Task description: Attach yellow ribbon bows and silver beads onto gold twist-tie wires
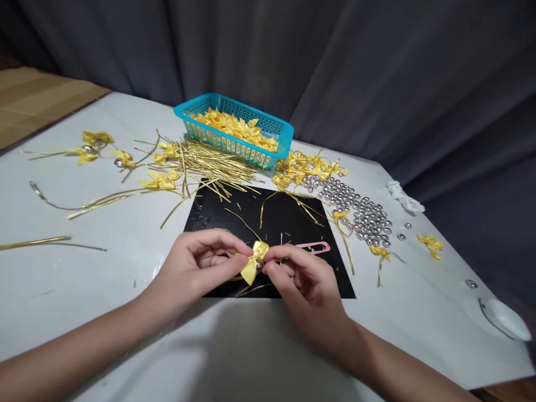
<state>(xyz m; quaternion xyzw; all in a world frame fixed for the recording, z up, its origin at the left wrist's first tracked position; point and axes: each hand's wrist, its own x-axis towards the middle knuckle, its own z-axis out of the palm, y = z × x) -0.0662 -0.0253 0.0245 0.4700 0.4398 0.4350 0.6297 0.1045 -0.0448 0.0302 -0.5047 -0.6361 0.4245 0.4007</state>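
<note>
A yellow ribbon bow (250, 270) with a shiny silver bead at its middle is held up between both hands, over a black mat (276, 218). My left hand (205, 259) pinches the bow's left side between thumb and fingers. My right hand (310, 279) is closed at its right edge, thumb and index finger beside the bead; the exact contact is partly hidden. A thin gold wire tie trails up from behind the bow. Just beyond the right fingers lies a flat pink slotted tool (321, 247), partly covered by the hand.
At the back stands a blue plastic basket (287, 142) of yellow bows. Before it is a pile of gold wire ties (213, 162). Silver beads (371, 218) spread on the right, near a white crumpled item (404, 198). Several finished bows (161, 180) lie left. A white object (505, 318) sits at the right edge.
</note>
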